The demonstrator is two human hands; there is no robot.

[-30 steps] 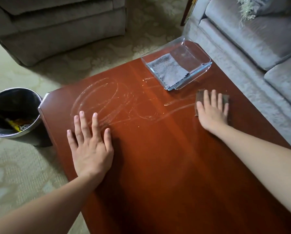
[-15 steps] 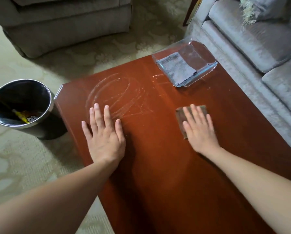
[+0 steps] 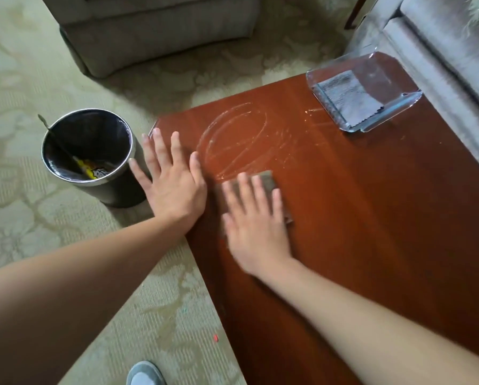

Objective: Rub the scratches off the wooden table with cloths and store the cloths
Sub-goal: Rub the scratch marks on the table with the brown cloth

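**Brown Cloth Pressed Flat at the Table's Left Edge, Scratches Still Ahead**

While only the head view was available, it showed enough to place everything. A right hand (image 3: 256, 218) lay flat with its fingers spread on a brown cloth (image 3: 266, 180), pinning it to the wooden table (image 3: 371, 218) near the table's left edge; the hand was pressing rather than grasping, and it looked blurred. The cloth was a rough rectangle, and as far as its exposed edges showed, its long axis ran from near-left to far-right, its far corner pointing toward the pale scratches (image 3: 232, 134) just beyond it. A left hand (image 3: 171, 182) rested open and released on the table's left edge, holding nothing, just beside the right hand, with its fingertips reaching over the rim. A grey cloth (image 3: 346, 102) sat in a clear tray (image 3: 399, 105) at the table's far right corner. A dark bin (image 3: 88, 145) stood on the carpet just left of the table.

Most of the looping marks appeared untouched, so the rubbing seemed far from done. Several things could go wrong from there. A flat palm gives little hold on the cloth, so it might slip out or bunch under a hard stroke. Working this close to the edge, a leftward stroke could carry the cloth off the table toward the bin. A wide sweep to the far right might also knock the tray.
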